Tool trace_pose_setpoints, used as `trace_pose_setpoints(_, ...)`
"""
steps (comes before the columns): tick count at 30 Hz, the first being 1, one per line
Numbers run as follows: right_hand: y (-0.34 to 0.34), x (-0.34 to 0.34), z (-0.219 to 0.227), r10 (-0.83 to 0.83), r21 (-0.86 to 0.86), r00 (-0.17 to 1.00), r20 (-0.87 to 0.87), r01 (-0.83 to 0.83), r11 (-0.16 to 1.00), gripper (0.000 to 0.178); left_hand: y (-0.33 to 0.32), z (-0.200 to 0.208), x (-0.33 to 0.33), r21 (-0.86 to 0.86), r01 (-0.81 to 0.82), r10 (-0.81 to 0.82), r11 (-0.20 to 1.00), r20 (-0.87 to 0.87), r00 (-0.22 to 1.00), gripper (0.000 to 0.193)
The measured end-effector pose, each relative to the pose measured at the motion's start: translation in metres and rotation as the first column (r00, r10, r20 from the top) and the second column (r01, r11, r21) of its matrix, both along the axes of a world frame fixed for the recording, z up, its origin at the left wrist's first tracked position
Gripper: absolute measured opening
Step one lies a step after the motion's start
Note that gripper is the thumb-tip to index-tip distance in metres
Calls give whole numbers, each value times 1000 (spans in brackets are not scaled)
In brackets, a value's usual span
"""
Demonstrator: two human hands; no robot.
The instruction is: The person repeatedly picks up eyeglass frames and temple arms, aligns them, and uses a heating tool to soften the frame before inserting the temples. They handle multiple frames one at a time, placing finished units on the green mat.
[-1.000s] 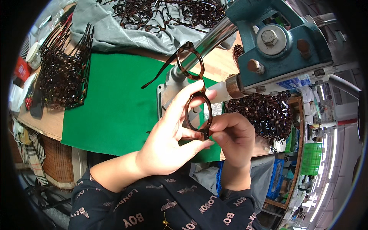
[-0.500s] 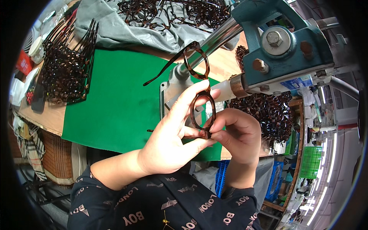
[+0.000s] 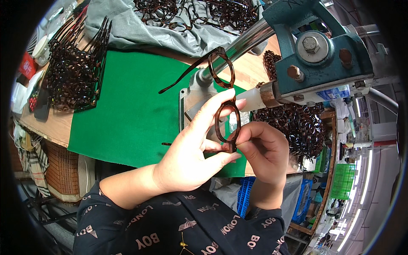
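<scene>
A tortoiseshell eyeglass frame [image 3: 233,75] is held on end, its two round rims one above the other. One temple stretches left from the upper rim; the other passes behind my left hand [image 3: 187,148], its tip showing beyond. My left hand grips the frame near the bridge with its upper fingers, and its thumb lies by the lower hinge corner. With thumb and index finger closed together, my right hand [image 3: 267,155] pinches at the outer edge of the lower rim, just above that corner. Whatever lies between those fingertips is hidden.
A green mat [image 3: 123,110] covers the table under my hands. Behind the frame stands a press with a steel column [image 3: 250,37] and teal head [image 3: 323,63]. Stacked eyeglass frames [image 3: 70,80] sit left, another pile [image 3: 297,127] right, and more lie on grey cloth [image 3: 119,32].
My right fingertips have shifted slightly up the lower rim from the hinge corner, exposing more of that corner. The left hand keeps its grip. The whole view has shifted a little.
</scene>
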State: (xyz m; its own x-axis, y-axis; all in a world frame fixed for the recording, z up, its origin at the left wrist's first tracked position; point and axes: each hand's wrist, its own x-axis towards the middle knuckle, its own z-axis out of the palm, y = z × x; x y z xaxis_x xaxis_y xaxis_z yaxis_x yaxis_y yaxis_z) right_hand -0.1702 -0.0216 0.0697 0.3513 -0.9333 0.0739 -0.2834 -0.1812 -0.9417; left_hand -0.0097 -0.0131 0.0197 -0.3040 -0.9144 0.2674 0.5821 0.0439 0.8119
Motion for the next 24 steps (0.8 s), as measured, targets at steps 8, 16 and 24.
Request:
trace_pose_setpoints(8,-4,0,1,41,-188,993,-113,-61,980,6,0,-1,1,-1,-14,14,1000,26,1000,85)
trace_pose_setpoints(16,-3,-1,-14,13,-171,984,180,18,985,6,-1,4,-3,40,-36,39,999,-83,996,87)
trace_pose_setpoints(24,-12,-59,69,-210,-875,966,149,227,428,37,-27,12,-45,-36,-186,179,982,-146,973,91)
